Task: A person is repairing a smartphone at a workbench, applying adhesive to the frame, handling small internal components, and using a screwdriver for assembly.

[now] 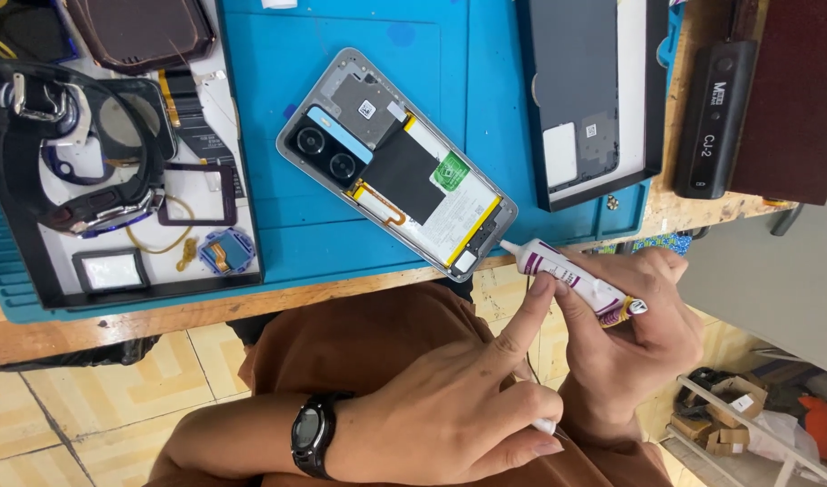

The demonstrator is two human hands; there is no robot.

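At far left on the tabletop (116, 316) sits a parts tray (35, 271). Mid-mat lies the opened phone (397, 162), fragile, best held by its edges. Left hand (450, 406) pinches something small, forefinger steadying the glue tube (576, 280); right hand (639, 334) grips that light, soft tube, nozzle at the phone's corner.

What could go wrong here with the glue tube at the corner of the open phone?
The glue tube in the right hand has its nozzle at the open phone's bottom corner; a hard squeeze may push adhesive onto the exposed parts inside. That corner seems to overhang the blue mat's edge, so pressure could tip the phone. The left hand's index finger on the tube could jog the aim.
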